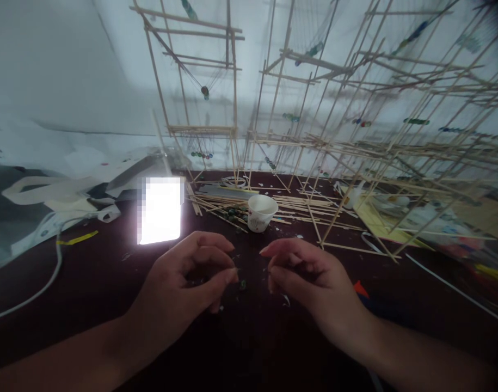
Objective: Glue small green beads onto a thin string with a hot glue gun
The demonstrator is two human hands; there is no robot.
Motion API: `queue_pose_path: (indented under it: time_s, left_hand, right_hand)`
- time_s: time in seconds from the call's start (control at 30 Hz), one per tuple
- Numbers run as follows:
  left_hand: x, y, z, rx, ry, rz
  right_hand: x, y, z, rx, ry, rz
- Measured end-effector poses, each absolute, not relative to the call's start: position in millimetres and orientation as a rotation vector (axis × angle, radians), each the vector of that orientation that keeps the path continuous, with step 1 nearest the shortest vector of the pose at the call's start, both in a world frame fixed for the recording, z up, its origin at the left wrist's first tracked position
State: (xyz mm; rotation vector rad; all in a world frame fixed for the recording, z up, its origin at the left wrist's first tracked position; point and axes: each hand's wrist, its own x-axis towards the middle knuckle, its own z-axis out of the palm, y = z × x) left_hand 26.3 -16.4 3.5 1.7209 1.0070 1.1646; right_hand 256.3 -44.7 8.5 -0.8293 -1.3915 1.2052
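Above the dark table (249, 348), my left hand (187, 277) is curled, thumb and fingertips pressed close together; whatever it pinches is too small to make out. Facing it, my right hand (309, 277) has its thumb against the fingers, with something tiny and unclear at the tips. A gap separates the two hands. Between them, nearer the left fingertips, a small dark green marble (243, 285) shows. Just beyond the hands stands a white paper cup (262, 213), upright, its inside mostly out of sight.
Tall frames of thin wooden sticks (202, 130) with hanging marbles rise behind. Loose sticks (301, 206) lie around the cup. A bright pixelated screen (161, 211) stands at left. Cables cross both sides. An orange-tipped tool (361, 289) lies beside my right wrist.
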Motion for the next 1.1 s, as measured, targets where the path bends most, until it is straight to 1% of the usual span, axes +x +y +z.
queue_pose_path:
  time_s: [0.3,0.57,0.83,1.1]
  left_hand:
    - [20.3,-15.0,1.3,1.973,1.032,1.18]
    - [23.1,-13.5,-3.8,1.981,1.024,1.152]
    - [23.2,-10.3,3.3,2.044,1.012,1.177]
    - [21.8,-8.2,2.8,2.04,1.04,1.13]
  right_hand:
    - [254.7,-44.0,9.7,-0.811,-1.357,1.236]
    - [256.8,-43.7,7.7,-0.799,-1.384,1.238]
    - [258.2,-44.6,6.4,-0.803,-1.4,1.217]
    - [257.3,-42.7,9.0,-0.89,-1.432,1.139]
